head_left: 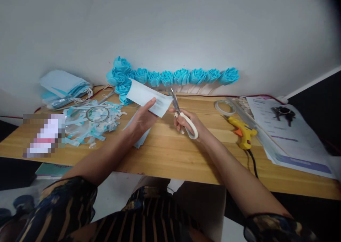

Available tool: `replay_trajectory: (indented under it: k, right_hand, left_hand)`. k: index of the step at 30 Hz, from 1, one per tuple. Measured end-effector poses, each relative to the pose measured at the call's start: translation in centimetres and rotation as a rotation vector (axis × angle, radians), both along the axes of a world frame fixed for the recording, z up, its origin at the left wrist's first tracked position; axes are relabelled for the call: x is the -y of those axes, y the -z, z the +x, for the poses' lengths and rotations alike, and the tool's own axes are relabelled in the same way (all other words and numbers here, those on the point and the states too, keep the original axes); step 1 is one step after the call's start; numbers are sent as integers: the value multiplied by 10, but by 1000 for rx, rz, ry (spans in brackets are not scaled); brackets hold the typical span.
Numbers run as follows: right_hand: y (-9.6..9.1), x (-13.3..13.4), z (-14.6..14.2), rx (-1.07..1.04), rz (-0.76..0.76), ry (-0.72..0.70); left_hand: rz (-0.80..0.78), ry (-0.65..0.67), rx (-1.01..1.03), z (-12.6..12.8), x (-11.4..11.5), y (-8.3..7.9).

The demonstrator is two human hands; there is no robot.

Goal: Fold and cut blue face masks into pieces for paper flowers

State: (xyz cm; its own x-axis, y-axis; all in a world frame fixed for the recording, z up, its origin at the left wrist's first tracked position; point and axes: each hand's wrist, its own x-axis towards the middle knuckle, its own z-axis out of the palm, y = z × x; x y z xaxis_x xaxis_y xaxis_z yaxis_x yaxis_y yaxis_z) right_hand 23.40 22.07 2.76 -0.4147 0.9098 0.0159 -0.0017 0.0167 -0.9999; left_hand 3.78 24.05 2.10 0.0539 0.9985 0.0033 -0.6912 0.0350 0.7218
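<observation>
My left hand (142,118) pinches a pale blue rectangular sheet (148,96), thumb on top, holding it raised above the wooden table (170,153). My right hand (186,123) grips white-handled scissors (179,115), blades pointing up and away, their tips just beside the sheet's right edge. More pale blue pieces lie under my left hand. A row of blue folded paper flowers (173,77) leans against the white wall behind both hands.
A stack of blue face masks (64,87) lies at far left, with cut blue scraps and a tape ring (97,119) beside it. A tape roll (225,107), yellow glue gun (243,131) with cord, and printed sheets (287,132) are at right.
</observation>
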Motion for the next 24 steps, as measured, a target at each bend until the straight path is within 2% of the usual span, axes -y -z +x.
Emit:
replay_trajectory:
  k: [3, 8, 10, 12, 14, 16, 18, 19, 21, 24]
  right_hand:
    - [-2, 0, 2, 32, -32, -59]
    - [-7, 2, 12, 87, -151, -205]
    - [-8, 1, 19, 88, -159, -281]
    - [-8, -2, 24, 19, -122, -300]
    - [-7, -5, 26, -87, -54, -201]
    - [-7, -9, 24, -131, 11, 3]
    - [-7, -12, 21, -74, 44, 185]
    - [-8, -13, 20, -32, 44, 234]
    - [-10, -13, 19, 44, 21, 233]
    - [-15, -11, 24, 165, 35, 130]
  left_hand:
    - [-1, -28, 6, -4, -4, 0]
    - [-31, -216, 81, -22, -22, 4]
    - [-26, -249, 132, -29, -29, 5]
    - [-5, -273, 145, -31, -30, 3]
    - [22, -283, 120, -25, -24, -1]
    - [45, -259, 79, -15, -13, -5]
    - [51, -212, 46, -6, -4, -9]
    - [51, -202, 36, -3, -1, -10]
    - [46, -220, 30, -4, -1, -12]
    - [10, -317, 24, -16, -10, -13]
